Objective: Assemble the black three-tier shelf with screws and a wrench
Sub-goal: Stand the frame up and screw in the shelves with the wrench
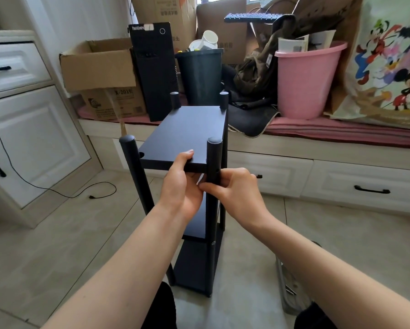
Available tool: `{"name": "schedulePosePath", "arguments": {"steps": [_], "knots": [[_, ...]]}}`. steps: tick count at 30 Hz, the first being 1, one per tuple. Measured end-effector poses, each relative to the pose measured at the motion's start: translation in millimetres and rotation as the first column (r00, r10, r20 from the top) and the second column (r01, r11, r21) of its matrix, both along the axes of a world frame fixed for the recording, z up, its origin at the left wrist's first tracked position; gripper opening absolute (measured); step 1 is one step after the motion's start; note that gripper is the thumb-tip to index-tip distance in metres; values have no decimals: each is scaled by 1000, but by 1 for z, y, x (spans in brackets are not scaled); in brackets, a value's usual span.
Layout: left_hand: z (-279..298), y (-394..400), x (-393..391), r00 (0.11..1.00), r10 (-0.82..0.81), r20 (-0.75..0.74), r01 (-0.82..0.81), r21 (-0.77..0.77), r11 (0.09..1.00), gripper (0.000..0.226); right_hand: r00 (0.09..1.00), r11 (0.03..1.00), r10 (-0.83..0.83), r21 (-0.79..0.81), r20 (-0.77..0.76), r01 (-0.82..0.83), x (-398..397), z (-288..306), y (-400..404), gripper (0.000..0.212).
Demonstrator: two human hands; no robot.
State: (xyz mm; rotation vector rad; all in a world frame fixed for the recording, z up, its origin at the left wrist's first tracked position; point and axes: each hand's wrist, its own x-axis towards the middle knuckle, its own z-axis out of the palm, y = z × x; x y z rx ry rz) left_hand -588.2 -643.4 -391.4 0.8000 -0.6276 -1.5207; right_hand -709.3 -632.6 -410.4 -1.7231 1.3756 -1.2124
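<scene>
The black three-tier shelf (187,134) stands upright on the tiled floor in front of me, its four round posts rising above the top board. My left hand (181,186) grips the near edge of the top board, thumb on top and fingers underneath. My right hand (234,188) is curled around the near right post (214,160) just below that board, fingertips pinching at the joint. A small dark piece (259,176) sticks out past my right hand; whether it is a wrench I cannot tell. No screws are visible.
A window bench behind the shelf carries cardboard boxes (99,65), a black computer tower (155,70), a dark bin (200,74) and a pink bucket (306,79). A black cable (90,195) trails on the floor at left. A metal object (288,288) lies by my right forearm.
</scene>
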Motion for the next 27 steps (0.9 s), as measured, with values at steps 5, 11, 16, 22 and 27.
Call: {"name": "schedulePosePath", "arguments": {"steps": [5, 11, 16, 22, 27], "knots": [[-2, -2, 3, 1000, -28, 4, 28, -13, 1000, 18, 1000, 1000, -3, 5, -6, 3, 1, 0, 0, 26], [1, 1, 4, 999, -37, 5, 37, 4, 999, 17, 1000, 1000, -19, 18, 18, 19, 4, -1, -2, 25], [3, 6, 0, 999, -3, 34, 4, -12, 1000, 18, 998, 1000, 5, 26, 64, -6, -2, 0, 1, 20], [-6, 16, -14, 985, 28, 168, -17, -66, 998, 32, 989, 984, 144, 98, 40, -147, -37, -2, 4, 30], [-2, 22, -23, 989, 23, 143, -14, -63, 998, 51, 989, 981, 64, 189, -134, -38, -92, -20, 10, 25]]}}
